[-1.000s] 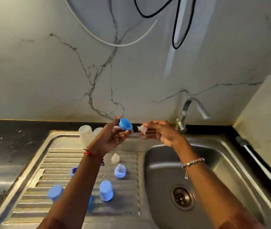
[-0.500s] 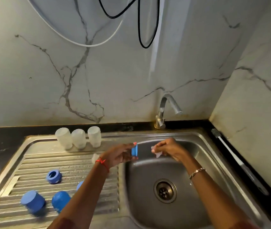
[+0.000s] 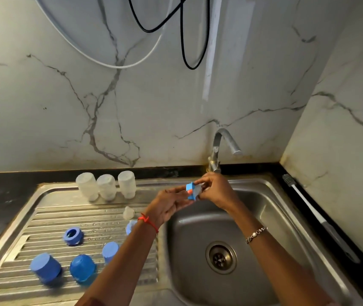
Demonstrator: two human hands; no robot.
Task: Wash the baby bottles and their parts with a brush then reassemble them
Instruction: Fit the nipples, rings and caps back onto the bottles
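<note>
The step in hand looks to me like reassembly: in the middle of the frame, over the back left corner of the sink bowl [image 3: 262, 208], the person is joining a clear teat [image 3: 197, 191] to a blue ring [image 3: 190, 191]. The left hand [image 3: 171, 204] pinches the ring by its edge, with the fingers rather stretched. The right hand [image 3: 217, 193] has its fingers curled round the teat and brings it against the ring from the right. The two parts touch, but whether the teat has already passed through the ring I cannot tell, as they are small and a little blurred. I think the next move calls for seating the teat fully in the ring and then reaching for a bottle. Three pale bottles [image 3: 106, 187] stand mouth down at the back of the drainboard [image 3: 43, 217], to the left of the hands and well apart from them. A spare teat [image 3: 128, 213] lies nearer, just below and left of the left hand. A second ring [image 3: 72, 235] and three blue caps [image 3: 45, 270] wait in the lower left of the frame. The brush [image 3: 322, 221] lies on the dark table by the sink's right edge, with no hand on it.
</note>
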